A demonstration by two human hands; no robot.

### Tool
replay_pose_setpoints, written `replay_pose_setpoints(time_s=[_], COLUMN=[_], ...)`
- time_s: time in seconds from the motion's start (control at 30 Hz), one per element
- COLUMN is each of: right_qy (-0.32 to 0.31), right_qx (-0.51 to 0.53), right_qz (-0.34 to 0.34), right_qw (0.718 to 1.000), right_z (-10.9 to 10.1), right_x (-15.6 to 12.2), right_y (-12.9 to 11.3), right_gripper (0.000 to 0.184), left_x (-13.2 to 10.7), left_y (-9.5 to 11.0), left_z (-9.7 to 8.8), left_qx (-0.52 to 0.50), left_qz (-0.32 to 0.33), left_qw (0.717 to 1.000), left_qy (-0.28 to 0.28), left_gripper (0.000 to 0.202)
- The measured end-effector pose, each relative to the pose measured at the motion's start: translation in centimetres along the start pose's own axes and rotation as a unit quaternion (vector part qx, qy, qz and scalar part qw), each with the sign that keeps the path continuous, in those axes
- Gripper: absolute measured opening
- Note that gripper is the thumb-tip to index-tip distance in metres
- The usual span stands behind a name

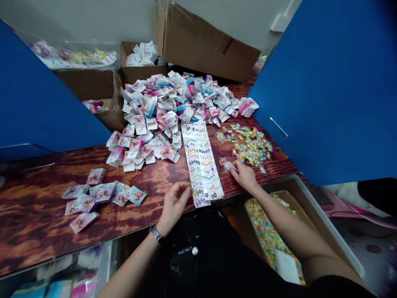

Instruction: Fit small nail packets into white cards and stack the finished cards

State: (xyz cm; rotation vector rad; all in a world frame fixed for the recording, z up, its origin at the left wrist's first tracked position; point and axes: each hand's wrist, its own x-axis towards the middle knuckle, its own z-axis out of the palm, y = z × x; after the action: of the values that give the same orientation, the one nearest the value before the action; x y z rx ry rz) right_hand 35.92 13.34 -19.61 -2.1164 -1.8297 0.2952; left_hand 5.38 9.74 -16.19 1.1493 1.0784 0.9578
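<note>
Two long sticker strips [208,163] lie side by side on the table, printed with rows of small coloured designs. My left hand [173,205] is at the lower left edge of the strips, thumb and forefinger pinched together on that edge. On the other side, my right hand [244,176] grips a small narrow whitish object [230,166], whose kind is too small to make out. Beside its tip lies a small clear packet with coloured bits [222,161]. A spread of similar bright packets [252,145] lies just beyond the right hand.
A heap of small printed cartons [173,101] covers the table's back. Several closed cartons [104,192] lie at left. Cardboard boxes [204,43] stand behind, and blue panels [328,95] flank both sides. A bin [328,231] of colourful packets sits below the right edge.
</note>
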Motion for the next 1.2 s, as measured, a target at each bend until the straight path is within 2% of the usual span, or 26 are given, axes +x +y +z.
replay_pose_setpoints(time_s=[0.1,0.17,0.23,0.3,0.37,0.43,0.5,0.6,0.67,0.7,0.8,0.87,0.93,1.03,1.2], right_qy=[0.01,0.029,0.046,0.045,0.024,0.003,0.002,0.03,0.045,0.051,0.063,0.066,0.063,0.053,0.052], right_qx=[0.0,0.023,0.044,0.04,0.019,0.004,0.008,0.052,0.095,0.116,0.156,0.15,0.107,-0.003,-0.123], right_qz=[-0.014,-0.027,-0.038,-0.055,-0.077,-0.093,-0.105,-0.136,-0.151,-0.156,-0.187,-0.246,-0.322,-0.42,-0.503], right_qw=[1.0,0.999,0.997,0.997,0.997,0.996,0.994,0.989,0.983,0.98,0.968,0.955,0.939,0.906,0.854], right_z=[-0.5,-1.0,-1.4,-1.6,-1.5,-1.4,-1.5,-2.3,-3.1,-3.5,-4.2,-4.1,-3.7,-3.1,-3.6], right_x=[-0.4,-0.5,-0.5,-0.5,-0.6,-0.8,-1.1,-1.5,-1.7,-1.8,-1.7,-1.4,-1.0,-0.6,-0.4], right_y=[-0.2,-0.1,-0.1,-0.1,-0.2,-0.4,-0.7,-2.0,-3.6,-4.6,-8.2,-10.4,-12.1,-13.4,-13.4], right_gripper=[0.021,0.022,0.033,0.04,0.034,0.028,0.027,0.024,0.023,0.022,0.018,0.017,0.017,0.022,0.026], left_x=[0.4,1.4,3.3,5.8,8.5,10.8,12.4,13.0,12.2,11.5,8.8,6.9,5.4,3.9,2.8], left_y=[-0.1,0.0,0.3,0.7,1.1,1.3,1.5,1.6,1.6,1.6,1.7,2.0,2.3,3.0,4.0], left_z=[-0.4,-1.2,-2.4,-3.8,-5.2,-6.5,-7.5,-8.3,-8.3,-8.2,-7.1,-6.2,-5.5,-4.9,-5.1], left_qx=[0.061,0.162,0.311,0.454,0.565,0.633,0.666,0.679,0.67,0.658,0.592,0.535,0.487,0.444,0.404], left_qz=[0.035,0.096,0.179,0.247,0.277,0.283,0.281,0.294,0.305,0.306,0.286,0.274,0.267,0.253,0.217], left_qw=[0.998,0.982,0.931,0.852,0.774,0.719,0.69,0.672,0.677,0.688,0.753,0.799,0.831,0.858,0.885], left_qy=[0.005,0.029,0.063,0.079,0.065,0.044,0.021,-0.001,0.008,0.015,0.013,-0.011,-0.034,-0.055,-0.079], left_gripper=[0.021,0.02,0.022,0.028,0.039,0.045,0.044,0.037,0.032,0.03,0.033,0.036,0.038,0.038,0.037])
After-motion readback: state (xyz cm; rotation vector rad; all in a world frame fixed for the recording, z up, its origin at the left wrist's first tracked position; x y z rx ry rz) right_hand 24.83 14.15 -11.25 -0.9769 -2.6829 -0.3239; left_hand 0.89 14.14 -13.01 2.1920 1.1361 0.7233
